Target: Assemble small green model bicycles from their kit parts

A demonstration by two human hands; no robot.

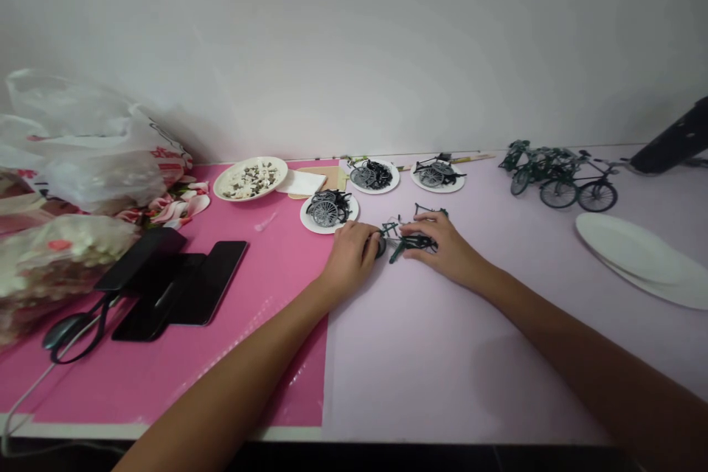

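Observation:
My left hand [352, 254] is closed, with its thumb and fingertips at a small dark toy bicycle wheel [381, 245]. My right hand [442, 247] curls over a dark miniature bicycle part [419, 242], its thumb on the near side and fingers on the far side. Between both hands lie green bicycle frame pieces [390, 229] on the pale sheet; how they join is too small to make out. Just behind my left hand, a white plate [308, 223] carries wheels [326, 212] and dark parts.
Two more plates of black parts [372, 175] [439, 172] stand near the wall. A bowl of small pale pieces [251, 181] is to the left. Assembled miniature bicycles [558, 177] and white oval plates [630, 247] are at right. Phones [209, 284] and plastic bags [94, 155] occupy the left.

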